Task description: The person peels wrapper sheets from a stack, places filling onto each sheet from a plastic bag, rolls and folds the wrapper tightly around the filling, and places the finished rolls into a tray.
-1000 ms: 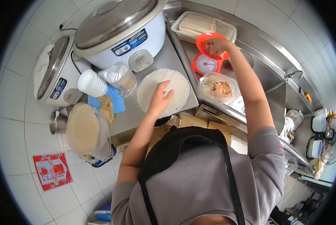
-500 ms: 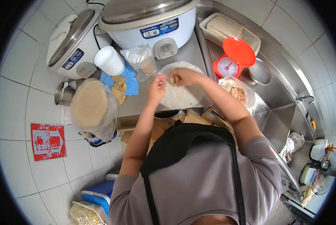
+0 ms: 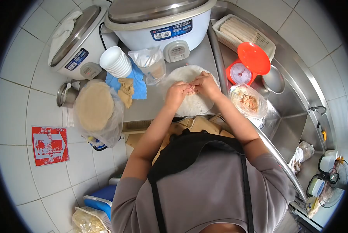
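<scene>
A round white wrapper sheet [image 3: 193, 106] lies flat on the steel counter. Over its middle, my left hand [image 3: 176, 94] and my right hand [image 3: 205, 84] meet, fingers bent and closed around a small pinkish portion of filling [image 3: 192, 90]. Both hands press on it from either side. To the right, an open plastic bag of filling [image 3: 248, 103] rests near the counter edge. Behind it stands the orange scale [image 3: 240, 73] with its tilted orange dish [image 3: 254, 58].
Two rice cookers [image 3: 162, 31] [image 3: 78, 50] stand at the back and left. White bowls [image 3: 115, 62], a blue cloth [image 3: 140, 84], a plastic bag [image 3: 150, 66] and stacked wrappers [image 3: 94, 105] are on the left. A basket of rolls [image 3: 273, 48] and a metal bowl [image 3: 273, 79] are on the right.
My right hand has moved from the scale's dish down to the sheet. My left hand, first spread on the sheet, has closed on the filling beside it. The camera view has shifted.
</scene>
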Available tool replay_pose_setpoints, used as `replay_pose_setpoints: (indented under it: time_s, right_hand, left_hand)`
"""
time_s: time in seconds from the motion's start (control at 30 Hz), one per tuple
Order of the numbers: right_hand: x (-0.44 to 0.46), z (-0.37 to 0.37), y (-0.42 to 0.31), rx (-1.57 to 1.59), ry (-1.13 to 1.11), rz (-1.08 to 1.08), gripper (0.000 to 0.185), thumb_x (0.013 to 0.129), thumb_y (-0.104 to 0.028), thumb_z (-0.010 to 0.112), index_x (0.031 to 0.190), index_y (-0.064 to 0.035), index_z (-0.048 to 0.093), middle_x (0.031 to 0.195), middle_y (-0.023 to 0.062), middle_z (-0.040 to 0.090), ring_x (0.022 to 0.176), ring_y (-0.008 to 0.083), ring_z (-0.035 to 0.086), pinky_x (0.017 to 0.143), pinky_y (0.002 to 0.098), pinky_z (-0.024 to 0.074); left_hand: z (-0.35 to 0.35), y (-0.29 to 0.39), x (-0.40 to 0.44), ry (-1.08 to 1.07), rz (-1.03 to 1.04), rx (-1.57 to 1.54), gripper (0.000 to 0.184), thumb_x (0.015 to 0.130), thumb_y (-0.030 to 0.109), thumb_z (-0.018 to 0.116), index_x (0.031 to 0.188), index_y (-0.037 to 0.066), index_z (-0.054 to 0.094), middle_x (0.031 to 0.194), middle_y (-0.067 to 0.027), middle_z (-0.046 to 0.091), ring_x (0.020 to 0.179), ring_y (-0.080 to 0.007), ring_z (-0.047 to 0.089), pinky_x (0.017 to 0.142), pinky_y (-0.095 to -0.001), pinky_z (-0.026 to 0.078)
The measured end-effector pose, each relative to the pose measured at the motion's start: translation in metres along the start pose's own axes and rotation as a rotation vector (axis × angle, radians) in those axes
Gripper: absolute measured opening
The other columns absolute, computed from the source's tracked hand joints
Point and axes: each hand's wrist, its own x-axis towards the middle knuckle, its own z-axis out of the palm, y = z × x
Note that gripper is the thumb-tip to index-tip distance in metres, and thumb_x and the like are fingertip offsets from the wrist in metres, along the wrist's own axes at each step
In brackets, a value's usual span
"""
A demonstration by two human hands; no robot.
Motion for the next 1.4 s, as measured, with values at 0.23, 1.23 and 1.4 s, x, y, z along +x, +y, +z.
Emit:
replay_pose_setpoints:
  time_s: [0.23, 1.23, 1.4]
  right_hand:
    - [-0.004, 0.002, 0.001, 0.015, 0.012, 0.036, 0.026, 0.064, -0.011, 0.069, 0.088, -0.0208, 0.072, 0.088, -0.0007, 0.058, 0.089, 0.0219, 0.046, 0.081, 0.0362, 0.0358]
    - [0.011, 0.004, -0.017, -0.052, -0.2, 0.096, 0.019, 0.062, -0.023, 0.073, 0.081, -0.0162, 0.072, 0.09, -0.0049, 0.063, 0.109, 0.0195, 0.046, 0.106, 0.0588, 0.0111]
    - [0.013, 0.008, -0.026, -0.172, -0.195, 0.019, 0.021, 0.061, -0.027, 0.074, 0.081, -0.0193, 0.072, 0.088, -0.0061, 0.064, 0.113, 0.0197, 0.045, 0.107, 0.0602, 0.0072]
  left_hand:
    - [0.003, 0.004, 0.001, -0.035, -0.055, 0.194, 0.014, 0.071, 0.005, 0.068, 0.084, 0.003, 0.067, 0.082, -0.0089, 0.063, 0.079, -0.0259, 0.059, 0.07, -0.0339, 0.049]
    - [-0.02, -0.015, -0.006, -0.091, -0.093, -0.004, 0.019, 0.067, 0.009, 0.071, 0.085, 0.004, 0.066, 0.082, -0.0111, 0.06, 0.082, -0.0295, 0.058, 0.073, -0.0367, 0.047]
    - [-0.038, -0.022, -0.009, -0.194, 0.005, -0.083, 0.031, 0.067, 0.009, 0.072, 0.096, 0.0, 0.064, 0.088, -0.0153, 0.061, 0.084, -0.0304, 0.058, 0.074, -0.0354, 0.046]
